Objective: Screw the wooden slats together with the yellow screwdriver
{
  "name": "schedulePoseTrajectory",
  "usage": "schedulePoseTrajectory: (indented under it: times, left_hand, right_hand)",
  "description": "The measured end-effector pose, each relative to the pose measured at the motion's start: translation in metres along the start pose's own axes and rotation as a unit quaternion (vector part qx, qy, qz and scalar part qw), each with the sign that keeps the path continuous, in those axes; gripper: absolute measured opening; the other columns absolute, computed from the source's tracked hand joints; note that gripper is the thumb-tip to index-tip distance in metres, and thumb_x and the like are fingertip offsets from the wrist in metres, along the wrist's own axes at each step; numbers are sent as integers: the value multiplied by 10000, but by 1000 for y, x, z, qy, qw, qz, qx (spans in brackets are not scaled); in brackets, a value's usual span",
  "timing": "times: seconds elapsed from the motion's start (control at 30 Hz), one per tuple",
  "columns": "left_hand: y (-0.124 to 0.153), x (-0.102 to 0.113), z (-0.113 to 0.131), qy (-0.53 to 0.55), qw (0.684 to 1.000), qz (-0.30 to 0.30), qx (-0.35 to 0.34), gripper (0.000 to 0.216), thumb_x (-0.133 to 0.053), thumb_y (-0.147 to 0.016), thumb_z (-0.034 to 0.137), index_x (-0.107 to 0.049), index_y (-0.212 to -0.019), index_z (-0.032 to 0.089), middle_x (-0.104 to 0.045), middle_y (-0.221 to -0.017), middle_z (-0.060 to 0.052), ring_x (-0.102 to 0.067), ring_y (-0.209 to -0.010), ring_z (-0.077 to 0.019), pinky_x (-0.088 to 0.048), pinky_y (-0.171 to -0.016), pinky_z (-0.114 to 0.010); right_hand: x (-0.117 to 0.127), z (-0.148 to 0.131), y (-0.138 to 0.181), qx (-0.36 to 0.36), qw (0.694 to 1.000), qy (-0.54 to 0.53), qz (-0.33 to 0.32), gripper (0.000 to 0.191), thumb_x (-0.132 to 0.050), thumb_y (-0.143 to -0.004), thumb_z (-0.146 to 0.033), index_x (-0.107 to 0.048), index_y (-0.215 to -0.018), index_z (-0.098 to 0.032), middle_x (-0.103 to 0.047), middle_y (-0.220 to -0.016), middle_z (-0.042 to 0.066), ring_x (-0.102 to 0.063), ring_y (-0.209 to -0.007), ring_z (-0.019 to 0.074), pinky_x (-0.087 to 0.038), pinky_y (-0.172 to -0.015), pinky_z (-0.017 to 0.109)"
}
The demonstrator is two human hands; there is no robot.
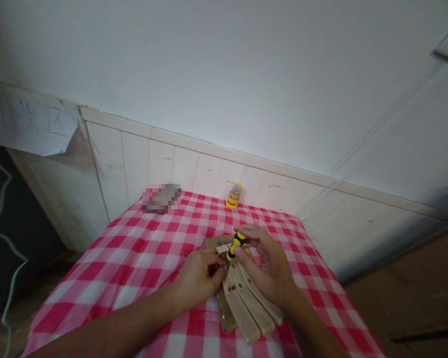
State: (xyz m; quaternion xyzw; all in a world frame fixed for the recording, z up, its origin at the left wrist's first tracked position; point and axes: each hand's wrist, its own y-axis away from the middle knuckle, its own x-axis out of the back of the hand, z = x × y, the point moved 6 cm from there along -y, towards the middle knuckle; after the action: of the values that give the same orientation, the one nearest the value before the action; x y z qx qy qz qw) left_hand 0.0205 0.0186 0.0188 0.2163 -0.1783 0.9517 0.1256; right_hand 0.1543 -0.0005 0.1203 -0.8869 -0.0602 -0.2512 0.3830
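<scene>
My right hand (269, 263) grips a short yellow and black screwdriver (236, 244) by its handle, which is tilted with its lower end toward the wood. Under it lies an assembly of pale wooden slats (248, 303), spread like a fan toward me, with several dark metal screws or bolts in them. My left hand (199, 274) is closed at the slats' far left edge, thumb and fingertips pinched together beside the screwdriver's lower end. What those fingertips hold is too small to make out. A brown wrapper or packet (226, 311) lies partly hidden beneath the slats.
A red and white checked cloth (134, 278) covers the table. At its back edge stand a small bottle with a yellow top and base (234, 196) and a blurred-out flat object (162, 198). A panelled wall (194, 166) rises behind; a white cable (13, 278) hangs at left.
</scene>
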Motion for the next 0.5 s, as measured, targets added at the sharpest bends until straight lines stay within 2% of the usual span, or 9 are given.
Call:
schedulePoseTrajectory:
  times: [0.07, 0.13, 0.23, 0.4, 0.5]
  left_hand:
    - [0, 0, 1, 0, 1000, 0, -3, 180, -564, -766, 104, -716, -686, 159, -646, -675, -7, -561, -616, -125, -340, -560, -232]
    - [0, -1, 2, 5, 1000, -2, -6, 196, -552, -767, 96, -717, -684, 160, -645, -672, -6, -561, -616, -123, -342, -563, -231]
    - [0, -1, 2, 1, 1000, 2, -7, 197, -554, -766, 99, -728, -699, 163, -649, -685, -8, -570, -626, -125, -346, -567, -231]
    - [-1, 1, 1, -8, 1000, 9, -2, 181, -572, -766, 122, -742, -718, 164, -655, -685, -11, -576, -628, -131, -357, -578, -236]
    - [-1, 0, 1, -10, 1000, 5, -4, 196, -563, -773, 119, -746, -719, 165, -653, -687, -13, -574, -630, -131, -351, -574, -236]
  right_hand:
    - [-2, 2, 3, -14, 1000, -11, -14, 320, -596, -914, -146, -576, -1216, -250, -677, -1204, 116, -683, -1111, 226, -585, -921, 393]
    - [-3, 5, 4, -33, 999, -18, -16, 327, -580, -924, -144, -560, -1231, -254, -678, -1212, 115, -691, -1101, 224, -593, -905, 388]
    - [-3, 6, 2, -43, 999, -6, -12, 329, -602, -914, -145, -570, -1224, -253, -697, -1143, 98, -709, -1028, 215, -603, -863, 363]
    - [0, -4, -5, 13, 1000, 22, 2, 233, -665, -886, -165, -648, -1101, -251, -702, -994, 61, -694, -914, 203, -594, -799, 337]
    - [3, -4, -7, 18, 1000, 13, 18, 201, -710, -862, -178, -653, -1044, -243, -686, -935, 43, -681, -851, 192, -581, -740, 317]
